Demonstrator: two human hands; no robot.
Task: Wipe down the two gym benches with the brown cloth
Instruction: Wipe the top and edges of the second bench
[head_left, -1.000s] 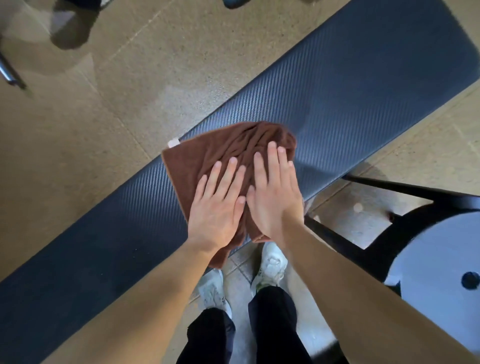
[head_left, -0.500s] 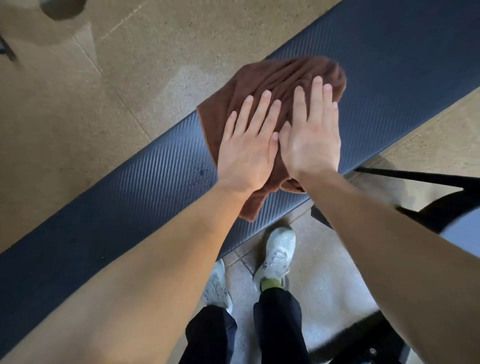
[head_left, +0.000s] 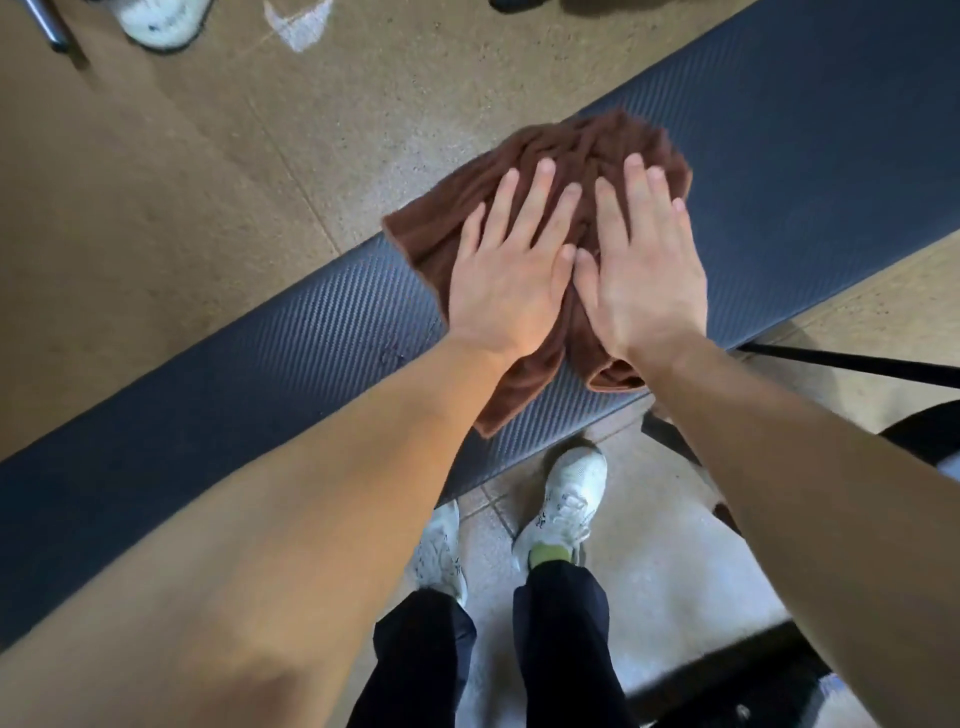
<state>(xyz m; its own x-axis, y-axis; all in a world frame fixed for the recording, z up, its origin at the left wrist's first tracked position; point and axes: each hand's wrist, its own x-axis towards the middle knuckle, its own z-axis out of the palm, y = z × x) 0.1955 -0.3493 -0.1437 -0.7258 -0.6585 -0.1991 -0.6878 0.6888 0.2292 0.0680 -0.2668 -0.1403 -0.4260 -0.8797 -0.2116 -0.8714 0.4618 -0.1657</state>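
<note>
Since a second earlier, both hands and the brown cloth (head_left: 566, 156) had travelled up the bench pad (head_left: 291, 338) toward its far right end, and a white shoe (head_left: 161, 21) of someone else had come into view at the top left.

From the left, tan speckled floor (head_left: 156, 182) ran alongside the dark, ribbed pad, which crossed the picture on a diagonal from lower left to upper right. On the pad lay the bunched cloth, its far edge spilling just past the pad's far side and a corner hanging over the near edge.

Pressed flat on top of the cloth was the left hand (head_left: 506, 275), fingers spread and extended, gripping nothing. Touching it thumb to thumb, the right hand (head_left: 641, 275) lay the same way, palm down and fingers straight. Cloth showed beyond the fingertips and below both wrists, so the hands sat over its middle.

Below the pad stood the person's own white trainers (head_left: 566, 499) and dark trousers (head_left: 561, 649). At far right, a black frame bar (head_left: 852, 364) ran out from under the pad.
</note>
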